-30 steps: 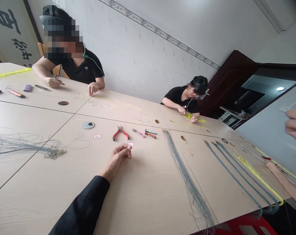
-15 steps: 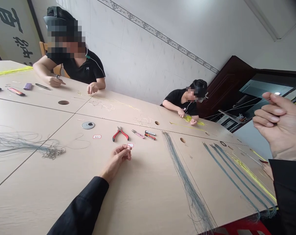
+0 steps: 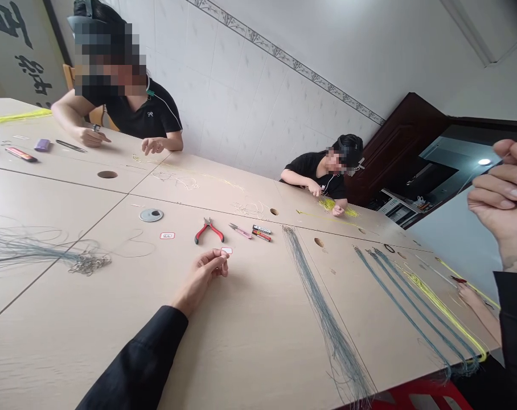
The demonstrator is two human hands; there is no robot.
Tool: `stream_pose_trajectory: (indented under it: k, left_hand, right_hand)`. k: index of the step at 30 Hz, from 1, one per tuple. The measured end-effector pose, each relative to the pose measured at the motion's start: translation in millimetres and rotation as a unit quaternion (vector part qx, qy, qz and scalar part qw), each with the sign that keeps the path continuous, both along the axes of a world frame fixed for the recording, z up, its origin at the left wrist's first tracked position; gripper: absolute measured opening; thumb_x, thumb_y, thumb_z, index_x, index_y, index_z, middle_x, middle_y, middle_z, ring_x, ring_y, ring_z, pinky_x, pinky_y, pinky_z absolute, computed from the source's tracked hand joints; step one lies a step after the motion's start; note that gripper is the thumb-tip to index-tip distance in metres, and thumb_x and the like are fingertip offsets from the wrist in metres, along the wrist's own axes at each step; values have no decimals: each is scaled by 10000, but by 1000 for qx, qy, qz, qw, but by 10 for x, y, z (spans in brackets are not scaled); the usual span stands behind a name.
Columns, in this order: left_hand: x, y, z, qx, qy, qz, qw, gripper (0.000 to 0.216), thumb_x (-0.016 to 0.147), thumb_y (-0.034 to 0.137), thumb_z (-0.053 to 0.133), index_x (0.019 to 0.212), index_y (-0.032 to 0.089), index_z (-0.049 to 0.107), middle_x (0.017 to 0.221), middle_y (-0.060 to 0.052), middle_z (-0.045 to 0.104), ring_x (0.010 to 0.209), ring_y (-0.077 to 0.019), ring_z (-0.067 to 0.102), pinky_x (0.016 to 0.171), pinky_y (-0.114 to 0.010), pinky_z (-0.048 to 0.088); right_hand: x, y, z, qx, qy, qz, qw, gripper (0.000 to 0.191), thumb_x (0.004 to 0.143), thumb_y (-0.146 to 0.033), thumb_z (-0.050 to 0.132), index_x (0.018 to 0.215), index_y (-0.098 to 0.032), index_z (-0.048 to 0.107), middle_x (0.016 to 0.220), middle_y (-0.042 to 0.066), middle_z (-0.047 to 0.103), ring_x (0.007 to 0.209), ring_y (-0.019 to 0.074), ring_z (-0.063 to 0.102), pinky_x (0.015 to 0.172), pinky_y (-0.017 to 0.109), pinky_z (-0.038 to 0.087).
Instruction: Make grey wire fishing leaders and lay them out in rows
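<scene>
My left hand [image 3: 202,278] is closed in a pinch low over the table. What its fingertips hold, if anything, is too fine to make out. Right by those fingertips is a small white label with a red border [image 3: 226,250]; whether they touch it I cannot tell. Red-handled pliers [image 3: 209,230], pink thread snips [image 3: 240,230] and two batteries [image 3: 262,233] lie just beyond. My right hand [image 3: 508,193] is raised at the right edge, fingers curled closed, partly out of view. Anything inside it is hidden.
A bundle of grey-blue cords [image 3: 322,307] runs to the table's front edge, with more cords [image 3: 406,304] and yellow strands [image 3: 446,313] to its right. Another bundle with metal ends [image 3: 90,262] lies left. Two people [image 3: 164,117] [image 3: 310,171] sit across; another person's hand [image 3: 472,296] works at right.
My right hand has moved further right, partly leaving view. The left hand keeps its pinch beside the label. Across the table, one person's hand has shifted slightly upward.
</scene>
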State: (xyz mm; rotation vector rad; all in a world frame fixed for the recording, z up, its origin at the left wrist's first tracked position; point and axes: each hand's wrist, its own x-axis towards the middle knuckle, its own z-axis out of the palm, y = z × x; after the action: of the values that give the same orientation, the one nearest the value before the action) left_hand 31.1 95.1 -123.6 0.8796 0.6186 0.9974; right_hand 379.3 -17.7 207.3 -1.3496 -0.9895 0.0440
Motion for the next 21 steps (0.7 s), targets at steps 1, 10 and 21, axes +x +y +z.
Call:
stream_pose_trajectory:
  k: [1,10,21]
  left_hand:
    - [-1,-2,9,0,-1,0,1000,196,788,370,694,815,189,624,671,8,576,628,-119,517,660,-242,415]
    - [-15,-17,22,1,15,11,1000,186,788,371,678,805,193,628,658,9,576,619,-123,517,658,-245,414]
    - [-8,10,-10,-5,4,2,1000,205,806,383,682,821,191,611,679,10,567,639,-111,506,669,-230,419]
  right_hand:
    - [-29,41,-45,-6,31,28,999,159,879,-145,544,735,-173,604,547,-80,192,450,30,171,489,325,69]
    - [-200,455,-203,-29,124,59,990,126,905,-125,539,799,-166,595,517,-86,224,436,45,166,434,264,90]
    - [-312,267,-483,-43,138,103,984,15,823,-158,652,837,-165,649,492,-79,210,430,57,143,400,252,61]
